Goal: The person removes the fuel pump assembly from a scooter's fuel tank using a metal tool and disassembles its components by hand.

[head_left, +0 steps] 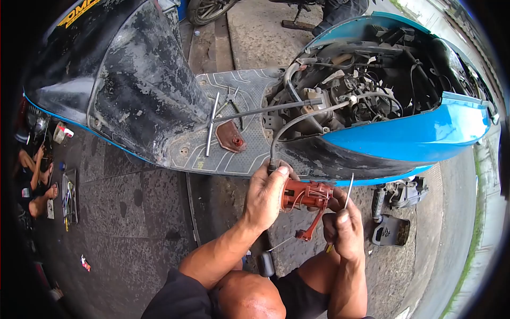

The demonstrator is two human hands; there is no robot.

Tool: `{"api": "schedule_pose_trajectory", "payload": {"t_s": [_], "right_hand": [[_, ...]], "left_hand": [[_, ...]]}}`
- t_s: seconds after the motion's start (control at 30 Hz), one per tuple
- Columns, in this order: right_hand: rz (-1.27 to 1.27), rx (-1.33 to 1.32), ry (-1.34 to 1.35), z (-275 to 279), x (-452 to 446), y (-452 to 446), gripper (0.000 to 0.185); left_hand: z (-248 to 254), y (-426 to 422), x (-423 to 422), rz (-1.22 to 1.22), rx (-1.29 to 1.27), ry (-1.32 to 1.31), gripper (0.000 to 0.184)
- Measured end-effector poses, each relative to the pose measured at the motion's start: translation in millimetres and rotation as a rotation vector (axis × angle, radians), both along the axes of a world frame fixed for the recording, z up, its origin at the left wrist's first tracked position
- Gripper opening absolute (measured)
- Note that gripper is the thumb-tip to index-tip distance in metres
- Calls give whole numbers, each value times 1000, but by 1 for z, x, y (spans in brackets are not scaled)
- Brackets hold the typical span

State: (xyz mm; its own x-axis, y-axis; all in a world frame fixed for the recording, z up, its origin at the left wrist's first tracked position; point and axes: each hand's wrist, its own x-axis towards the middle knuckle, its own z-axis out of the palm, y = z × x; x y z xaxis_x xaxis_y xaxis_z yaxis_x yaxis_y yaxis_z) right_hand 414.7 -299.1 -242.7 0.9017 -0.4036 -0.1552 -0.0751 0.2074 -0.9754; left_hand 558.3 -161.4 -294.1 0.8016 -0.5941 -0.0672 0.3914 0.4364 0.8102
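Note:
My left hand (264, 195) is closed around one end of a reddish-orange fuel pump unit (307, 195), held above my knees. A grey hose (297, 121) runs from that end to the scooter's open engine bay (340, 85). From the unit hangs a small red-orange part (308, 233), with a thin wire and a black float (266, 263) below it. My right hand (348, 231) grips a thin screwdriver (349, 189), shaft up, a bit of yellow handle showing below the fist. Its fingers are close to the unit's right end; whether they touch it is partly hidden.
On the scooter's floorboard (255, 143) lie a metal bar (212, 123), pliers (231, 103) and a red-brown plate (230, 137). A long rod (255, 110) crosses above it. Dark parts (390, 230) lie on the ground at right; another person (38, 175) sits at far left.

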Motion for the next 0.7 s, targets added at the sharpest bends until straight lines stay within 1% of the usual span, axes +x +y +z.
{"api": "schedule_pose_trajectory", "payload": {"t_s": [0.03,0.07,0.1,0.13,0.2,0.23,0.3,0.33,0.37,0.43,0.47,0.5,0.53,0.57,0.6,0.63,0.7], "right_hand": [[38,-32,-5,1,2,3,78],[53,-46,-4,1,4,5,85],[58,-50,2,2,5,8,80],[54,-47,7,3,7,10,80],[-27,10,104,4,12,12,66],[-30,12,105,5,12,13,66],[-55,54,95,7,12,12,55],[-59,51,92,10,13,12,55],[-71,42,107,12,14,12,54],[-87,33,120,18,14,9,53],[-95,4,142,22,14,7,51],[-107,-25,161,26,15,4,49],[-142,-23,130,30,19,5,44],[-153,-23,130,36,21,6,44],[-133,-40,118,44,23,6,43],[-107,-60,103,48,24,6,41],[-95,-101,54,54,27,5,39]], "left_hand": [[0,0,1,-3,0,8,23],[0,1,1,16,75,-118,22],[0,1,2,34,151,-246,21],[-2,2,3,21,172,-259,21],[-2,3,3,16,180,-284,22],[0,4,3,14,186,-314,22],[9,9,4,-20,211,-298,26],[13,10,4,-49,235,-283,31],[12,8,1,-51,233,-286,31],[11,3,-4,417,447,-689,46],[14,8,1,600,476,-946,63],[30,15,5,644,482,-1221,58],[47,20,5,443,531,-1348,59],[60,23,4,233,578,-1464,60],[68,16,1,106,683,-1479,63],[72,11,2,106,679,-1482,63],[83,1,9,-71,767,-1462,68]]}}
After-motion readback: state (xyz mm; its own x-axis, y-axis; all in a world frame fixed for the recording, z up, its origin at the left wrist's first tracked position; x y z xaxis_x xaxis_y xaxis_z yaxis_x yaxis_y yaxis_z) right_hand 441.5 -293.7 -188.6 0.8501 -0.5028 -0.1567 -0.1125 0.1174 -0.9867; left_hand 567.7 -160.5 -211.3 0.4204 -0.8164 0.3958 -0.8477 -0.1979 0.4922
